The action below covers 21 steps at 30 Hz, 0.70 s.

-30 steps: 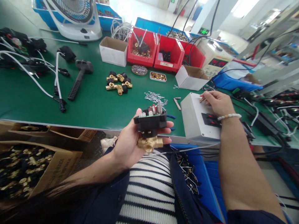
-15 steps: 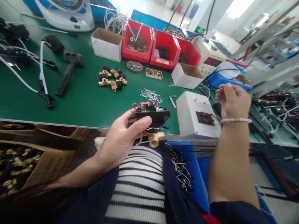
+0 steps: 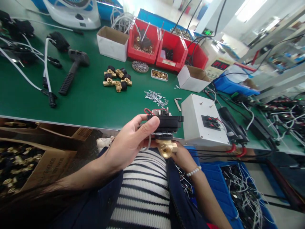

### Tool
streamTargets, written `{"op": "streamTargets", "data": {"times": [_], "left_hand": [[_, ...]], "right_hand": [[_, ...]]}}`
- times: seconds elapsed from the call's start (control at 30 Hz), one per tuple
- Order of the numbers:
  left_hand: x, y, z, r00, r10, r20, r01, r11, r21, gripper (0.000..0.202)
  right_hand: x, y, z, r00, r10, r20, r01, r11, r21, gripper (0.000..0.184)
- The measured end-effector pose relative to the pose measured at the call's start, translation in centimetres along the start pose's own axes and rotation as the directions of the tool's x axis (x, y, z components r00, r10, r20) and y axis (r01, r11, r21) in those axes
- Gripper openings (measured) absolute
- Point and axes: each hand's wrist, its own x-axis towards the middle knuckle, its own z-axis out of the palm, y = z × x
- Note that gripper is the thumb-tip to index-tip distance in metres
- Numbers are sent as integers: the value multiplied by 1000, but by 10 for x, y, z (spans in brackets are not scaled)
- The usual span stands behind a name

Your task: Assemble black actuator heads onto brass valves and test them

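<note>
My left hand [image 3: 128, 141] grips a valve assembly [image 3: 164, 125] in front of my lap: a black plastic housing with a small circuit board and red wires on top, and a brass fitting [image 3: 166, 148] underneath. Thumb and fingers are wrapped round its left side. My right hand [image 3: 181, 157], with a bead bracelet on the wrist, is tucked under the brass fitting; its fingers are mostly hidden behind the part. A white switch box [image 3: 205, 122] stands on the green table [image 3: 90, 101] just right of the assembly.
On the table lie several brass-and-black fittings [image 3: 116, 79], a pile of wire clips [image 3: 156, 97], a black hammer-like tool [image 3: 72, 70], white cables, red bins [image 3: 143, 43] and white boxes [image 3: 111, 46]. A carton of fittings [image 3: 21, 165] sits low left; a blue crate of wired parts [image 3: 238, 187] low right.
My right hand left the white box, rose, then came down under the brass fitting. My left hand turned the assembly so the housing lies level, and shifted it slightly right.
</note>
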Motion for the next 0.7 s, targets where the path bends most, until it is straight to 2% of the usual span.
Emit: {"op": "streamTargets", "data": {"times": [0.1,0.3,0.47,0.7], "left_hand": [[-2,0,0,1000,7,12,-7,1000,-5,45],[-4,-1,-1,999,9,43,-7,999,-54,45],[-3,-1,-3,997,28,75,-26,999,-39,41],[-4,-1,-3,995,29,97,-30,999,17,49]], "right_hand": [[2,15,24,999,38,-16,-39,999,-23,23],[7,18,53,999,39,-34,-40,999,-27,23],[6,25,58,998,39,-43,-39,999,2,28],[3,24,56,999,20,-49,-18,999,40,31]]}}
